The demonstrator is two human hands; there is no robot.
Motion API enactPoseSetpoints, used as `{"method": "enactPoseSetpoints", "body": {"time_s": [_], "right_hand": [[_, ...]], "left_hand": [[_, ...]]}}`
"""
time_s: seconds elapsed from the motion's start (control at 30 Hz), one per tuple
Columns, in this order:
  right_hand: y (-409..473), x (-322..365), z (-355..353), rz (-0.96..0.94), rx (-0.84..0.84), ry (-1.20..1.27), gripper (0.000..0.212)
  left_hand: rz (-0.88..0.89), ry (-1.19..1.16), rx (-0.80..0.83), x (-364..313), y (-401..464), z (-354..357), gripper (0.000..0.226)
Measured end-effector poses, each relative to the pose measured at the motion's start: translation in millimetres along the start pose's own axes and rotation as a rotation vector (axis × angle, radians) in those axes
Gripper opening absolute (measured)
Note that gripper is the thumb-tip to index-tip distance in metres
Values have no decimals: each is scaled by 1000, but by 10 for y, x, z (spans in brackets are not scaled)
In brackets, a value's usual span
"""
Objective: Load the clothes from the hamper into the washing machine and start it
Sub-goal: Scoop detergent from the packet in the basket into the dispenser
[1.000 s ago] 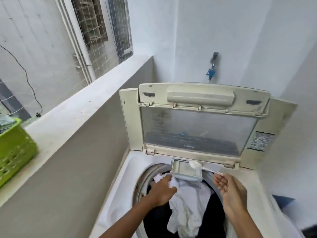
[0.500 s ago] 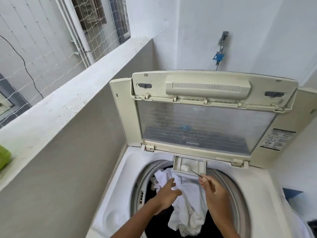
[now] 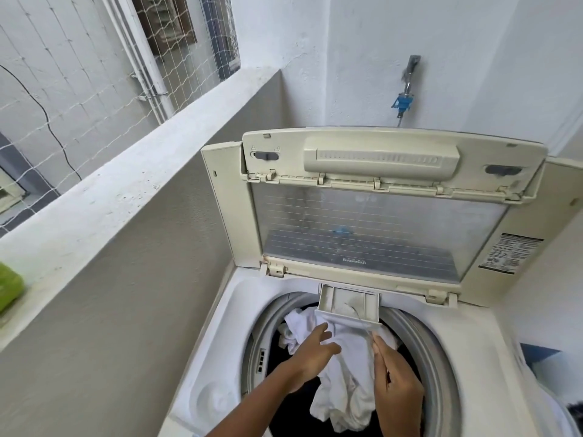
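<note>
White clothes (image 3: 344, 367) already fill the washing machine (image 3: 473, 357); left hand (image 3: 310, 353) relaxed open, right hand (image 3: 396, 381) pinching something thin; starting remains.

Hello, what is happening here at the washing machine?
A person is loading a top-loading washing machine; its lid stands open. White clothes lie in the drum over something dark. The left hand rests on the white cloth, fingers spread. The right hand pinches a thin clear scoop at the pulled-out detergent drawer. Whether detergent is in the drawer, I cannot tell. A green basket sits on the ledge.
</note>
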State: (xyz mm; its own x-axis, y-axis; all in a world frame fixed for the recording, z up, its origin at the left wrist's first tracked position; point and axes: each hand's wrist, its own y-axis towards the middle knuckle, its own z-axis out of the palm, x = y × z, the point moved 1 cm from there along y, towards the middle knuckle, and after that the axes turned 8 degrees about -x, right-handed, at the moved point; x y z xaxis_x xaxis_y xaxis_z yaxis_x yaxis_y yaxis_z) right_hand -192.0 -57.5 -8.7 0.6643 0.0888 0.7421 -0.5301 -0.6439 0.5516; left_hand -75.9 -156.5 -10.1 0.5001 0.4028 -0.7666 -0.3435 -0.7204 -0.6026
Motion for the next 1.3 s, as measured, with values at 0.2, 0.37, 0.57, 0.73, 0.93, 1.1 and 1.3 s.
{"method": "enactPoseSetpoints", "body": {"time_s": [0.2, 0.37, 0.57, 0.73, 0.93, 1.1, 1.3], "right_hand": [[17, 47, -8, 169, -148, 18, 49], [130, 7, 9, 871, -449, 424, 16], [368, 357, -121, 1210, -390, 797, 17], [566, 1098, -115, 1177, -220, 988, 16], [779, 2089, -39, 1095, 43, 1177, 16], [903, 2788, 133, 980, 288, 1268, 16], [1026, 3530, 459, 795, 456, 1312, 22]], "left_hand": [[10, 2, -3, -32, -82, 0, 62], [32, -8, -23, -46, -159, -69, 61], [99, -49, -98, -26, -421, -270, 55], [320, -112, -272, -232, -963, -700, 36], [632, -161, -580, -594, -1900, -1518, 36], [887, -112, -834, -731, -2810, -2031, 34], [905, -46, -1229, -655, -3401, -2604, 28]]}}
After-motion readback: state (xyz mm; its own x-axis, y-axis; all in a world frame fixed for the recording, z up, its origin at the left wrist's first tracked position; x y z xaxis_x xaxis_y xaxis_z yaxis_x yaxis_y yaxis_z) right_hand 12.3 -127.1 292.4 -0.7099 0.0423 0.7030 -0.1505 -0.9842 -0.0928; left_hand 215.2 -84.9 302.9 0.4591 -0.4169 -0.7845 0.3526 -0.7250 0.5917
